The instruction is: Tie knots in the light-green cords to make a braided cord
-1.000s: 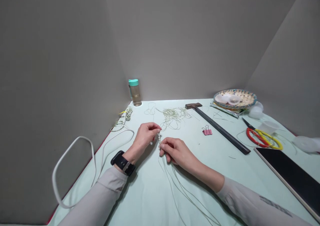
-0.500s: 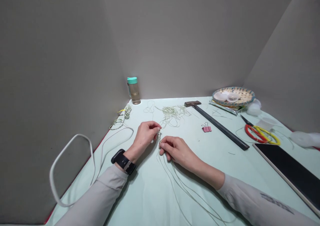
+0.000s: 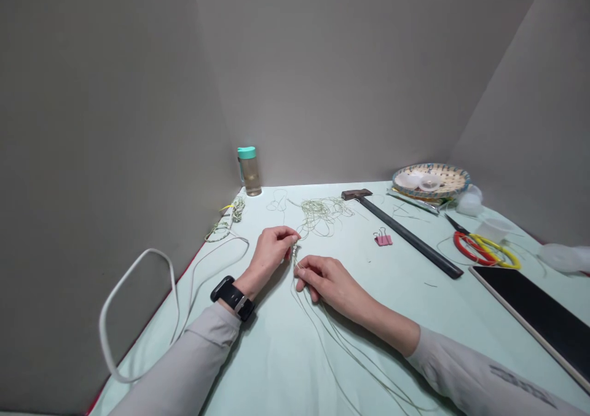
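My left hand [image 3: 271, 251], with a black watch on its wrist, pinches the top of a short knotted piece of pale green cord [image 3: 294, 255]. My right hand [image 3: 322, 278] rests on the table just to the right and pinches the same cord lower down. Several loose strands [image 3: 332, 342] run from under my right hand toward the near edge. Both hands are closed on the cord, almost touching each other.
A tangle of green cord [image 3: 320, 212] lies behind the hands, a pink binder clip [image 3: 382, 238] to the right. Farther off are a capped bottle [image 3: 249, 170], a long dark bar [image 3: 405, 235], red-and-yellow scissors [image 3: 483, 250], a woven tray [image 3: 431, 180], a dark tablet [image 3: 534, 317] and a white cable [image 3: 138, 305].
The hands have kept their pinch on the cord and barely shifted. Only the view has moved slightly.
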`<state>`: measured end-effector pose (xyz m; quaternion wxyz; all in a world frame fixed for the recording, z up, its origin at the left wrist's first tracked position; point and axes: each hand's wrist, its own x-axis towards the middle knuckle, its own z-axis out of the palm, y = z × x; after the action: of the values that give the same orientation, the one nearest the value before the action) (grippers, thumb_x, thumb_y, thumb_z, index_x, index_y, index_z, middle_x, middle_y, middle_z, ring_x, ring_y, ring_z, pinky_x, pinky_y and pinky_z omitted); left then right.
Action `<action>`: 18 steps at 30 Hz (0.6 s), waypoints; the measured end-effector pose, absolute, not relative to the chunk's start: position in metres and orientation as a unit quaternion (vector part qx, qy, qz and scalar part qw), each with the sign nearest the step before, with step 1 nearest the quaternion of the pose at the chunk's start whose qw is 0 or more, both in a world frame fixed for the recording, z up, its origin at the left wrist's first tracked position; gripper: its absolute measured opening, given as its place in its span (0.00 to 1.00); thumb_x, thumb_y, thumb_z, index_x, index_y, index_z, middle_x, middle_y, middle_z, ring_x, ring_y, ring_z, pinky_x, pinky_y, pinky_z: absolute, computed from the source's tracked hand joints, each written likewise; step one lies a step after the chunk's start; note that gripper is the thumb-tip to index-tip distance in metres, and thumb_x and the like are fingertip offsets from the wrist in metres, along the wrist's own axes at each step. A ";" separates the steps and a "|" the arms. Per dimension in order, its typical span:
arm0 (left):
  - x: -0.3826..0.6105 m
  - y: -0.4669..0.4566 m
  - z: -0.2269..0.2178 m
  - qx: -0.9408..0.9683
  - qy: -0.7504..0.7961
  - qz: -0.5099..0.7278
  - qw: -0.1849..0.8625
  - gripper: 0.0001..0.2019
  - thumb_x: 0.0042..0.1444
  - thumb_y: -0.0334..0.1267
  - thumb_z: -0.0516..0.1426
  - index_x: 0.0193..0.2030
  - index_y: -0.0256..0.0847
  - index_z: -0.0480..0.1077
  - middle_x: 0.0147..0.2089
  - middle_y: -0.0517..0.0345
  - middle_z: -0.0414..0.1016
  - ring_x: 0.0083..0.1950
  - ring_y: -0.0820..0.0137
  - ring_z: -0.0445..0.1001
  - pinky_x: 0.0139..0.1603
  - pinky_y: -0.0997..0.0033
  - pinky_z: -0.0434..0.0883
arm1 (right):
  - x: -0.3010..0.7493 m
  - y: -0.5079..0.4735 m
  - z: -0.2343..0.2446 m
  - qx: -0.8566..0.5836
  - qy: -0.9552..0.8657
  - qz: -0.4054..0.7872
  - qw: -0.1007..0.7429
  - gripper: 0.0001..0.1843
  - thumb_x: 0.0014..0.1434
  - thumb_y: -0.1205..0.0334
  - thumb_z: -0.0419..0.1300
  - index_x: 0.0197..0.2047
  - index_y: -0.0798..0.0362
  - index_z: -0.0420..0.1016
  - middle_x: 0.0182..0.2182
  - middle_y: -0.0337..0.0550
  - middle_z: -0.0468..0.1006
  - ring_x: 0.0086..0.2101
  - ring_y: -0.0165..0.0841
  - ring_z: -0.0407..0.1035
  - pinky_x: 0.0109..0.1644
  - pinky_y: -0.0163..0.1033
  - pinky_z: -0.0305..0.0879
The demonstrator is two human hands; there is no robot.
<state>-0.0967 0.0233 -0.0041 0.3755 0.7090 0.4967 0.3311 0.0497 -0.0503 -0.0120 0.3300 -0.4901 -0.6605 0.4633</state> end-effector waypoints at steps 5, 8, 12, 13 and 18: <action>-0.098 0.021 -0.006 0.746 0.506 0.312 0.300 0.10 0.63 0.42 0.58 0.39 0.36 0.73 0.40 0.56 0.77 0.39 0.68 0.76 0.40 0.62 0.76 | 0.055 -0.054 -0.017 -0.478 -0.644 0.500 0.328 0.16 0.68 0.52 0.54 0.38 0.57 0.72 0.26 0.35 0.73 0.20 0.23 0.64 0.25 0.31 0.64; -0.100 0.020 -0.007 0.771 0.498 0.290 0.271 0.09 0.62 0.41 0.58 0.39 0.37 0.73 0.42 0.55 0.77 0.42 0.66 0.76 0.44 0.59 0.75 | 0.062 -0.065 -0.019 -0.466 -0.623 0.537 0.326 0.15 0.68 0.53 0.53 0.44 0.58 0.71 0.30 0.38 0.76 0.18 0.22 0.64 0.19 0.28 0.56; -0.103 0.021 -0.008 0.796 0.494 0.248 0.248 0.09 0.62 0.41 0.59 0.41 0.37 0.74 0.42 0.56 0.78 0.41 0.66 0.77 0.44 0.58 0.75 | 0.070 -0.085 -0.017 -0.450 -0.596 0.589 0.310 0.12 0.67 0.57 0.52 0.43 0.57 0.70 0.35 0.43 0.80 0.18 0.22 0.69 0.15 0.28 0.49; -0.103 0.021 -0.008 0.799 0.498 0.239 0.237 0.09 0.62 0.41 0.59 0.41 0.37 0.74 0.42 0.55 0.78 0.42 0.66 0.77 0.45 0.58 0.75 | 0.071 -0.091 -0.015 -0.446 -0.589 0.602 0.303 0.12 0.66 0.57 0.52 0.42 0.56 0.70 0.36 0.44 0.80 0.17 0.22 0.69 0.15 0.28 0.48; -0.100 0.012 -0.004 0.802 0.534 0.208 0.168 0.10 0.61 0.41 0.59 0.45 0.38 0.73 0.47 0.53 0.77 0.48 0.63 0.75 0.51 0.52 0.73 | 0.082 -0.117 -0.010 -0.421 -0.563 0.660 0.265 0.12 0.65 0.56 0.52 0.41 0.56 0.70 0.38 0.45 0.80 0.18 0.22 0.71 0.13 0.26 0.46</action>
<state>-0.1000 0.0122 -0.0044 0.1678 0.8020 0.5342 0.2081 0.0817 -0.1174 -0.0102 0.2653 -0.4206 -0.5633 0.6598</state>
